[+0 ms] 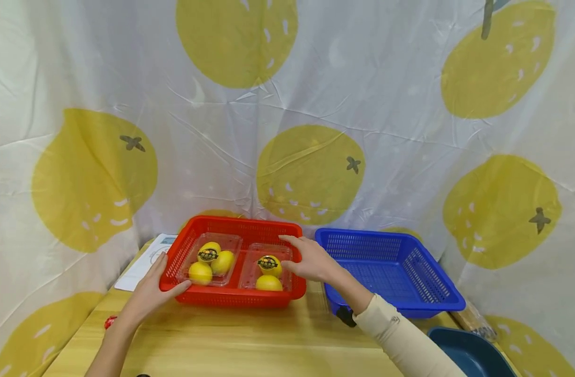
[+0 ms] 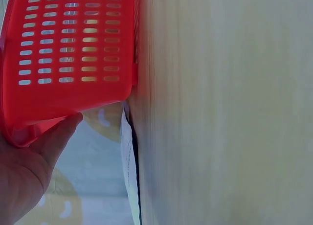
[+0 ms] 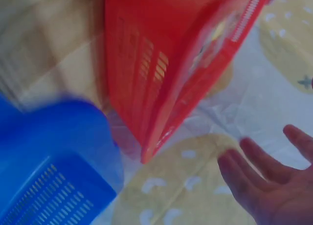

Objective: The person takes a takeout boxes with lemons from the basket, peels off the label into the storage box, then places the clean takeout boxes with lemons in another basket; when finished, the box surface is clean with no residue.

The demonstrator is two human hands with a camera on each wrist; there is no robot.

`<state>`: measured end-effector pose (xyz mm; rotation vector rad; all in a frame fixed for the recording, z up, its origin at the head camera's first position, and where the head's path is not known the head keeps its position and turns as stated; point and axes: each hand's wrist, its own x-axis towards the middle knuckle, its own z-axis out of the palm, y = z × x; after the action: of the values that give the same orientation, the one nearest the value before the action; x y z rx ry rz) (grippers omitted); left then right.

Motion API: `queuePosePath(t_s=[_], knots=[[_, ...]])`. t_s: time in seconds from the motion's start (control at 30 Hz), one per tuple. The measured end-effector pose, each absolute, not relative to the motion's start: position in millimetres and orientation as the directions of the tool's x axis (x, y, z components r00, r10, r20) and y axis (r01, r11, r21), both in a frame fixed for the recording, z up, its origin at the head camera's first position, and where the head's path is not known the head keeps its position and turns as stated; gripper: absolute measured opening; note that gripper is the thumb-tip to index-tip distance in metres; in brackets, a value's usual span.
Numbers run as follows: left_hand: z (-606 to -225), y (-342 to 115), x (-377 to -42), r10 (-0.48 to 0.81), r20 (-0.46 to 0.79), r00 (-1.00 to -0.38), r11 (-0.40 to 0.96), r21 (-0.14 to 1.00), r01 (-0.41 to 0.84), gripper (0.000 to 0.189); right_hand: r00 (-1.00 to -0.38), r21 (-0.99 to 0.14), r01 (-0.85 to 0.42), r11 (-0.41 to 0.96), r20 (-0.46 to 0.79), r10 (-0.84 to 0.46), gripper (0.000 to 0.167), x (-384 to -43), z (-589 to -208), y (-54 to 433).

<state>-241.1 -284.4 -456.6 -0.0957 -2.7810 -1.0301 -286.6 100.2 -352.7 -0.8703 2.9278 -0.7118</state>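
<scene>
A red plastic basket (image 1: 240,298) sits on the table with two clear fruit boxes side by side in it. Three lemons show in the left box (image 1: 230,242), two in the right box (image 1: 249,277); each lid bears a black label. My left hand (image 1: 149,293) grips the basket's near left corner, its thumb by the rim; in the left wrist view a finger lies under the rim. Over the basket's right end hovers my right hand (image 1: 311,260), fingers spread, holding nothing. In the right wrist view that hand (image 3: 266,186) is apart from the basket.
A blue basket (image 1: 391,277) stands just right of the red one. A dark teal tub (image 1: 471,351) is at the near right, beside a wrapped bundle (image 1: 473,319). Papers (image 1: 136,272) lie at the left. A fruit-print curtain (image 1: 230,157) hangs behind.
</scene>
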Motion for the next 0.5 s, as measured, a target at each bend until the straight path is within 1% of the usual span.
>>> queuePosePath(t_s=[0.1,0.2,0.37,0.5], knots=[[-457.9,-285.0,-241.5,-0.001,0.189,-0.982,0.756,0.642,0.123,0.106,-0.865,-0.54,-0.417,0.731,-0.009,-0.501,0.061,-304.1,-347.7,92.5],[-458.4,-284.7,-242.0,-0.001,0.184,-0.983,0.757,0.642,0.12,0.107,-0.867,-0.609,-0.306,0.732,-0.14,-0.479,0.062,-315.4,-346.4,86.9],[-457.8,-283.5,-241.7,-0.007,0.175,-0.985,0.761,0.64,0.109,0.107,-0.835,-0.667,-0.167,0.726,-0.296,-0.464,0.069,-322.2,-349.2,75.4],[-457.6,-283.3,-241.8,-0.011,0.176,-0.984,0.763,0.637,0.105,0.106,-0.798,-0.703,-0.074,0.707,-0.384,-0.465,0.074,-322.5,-352.6,63.1]])
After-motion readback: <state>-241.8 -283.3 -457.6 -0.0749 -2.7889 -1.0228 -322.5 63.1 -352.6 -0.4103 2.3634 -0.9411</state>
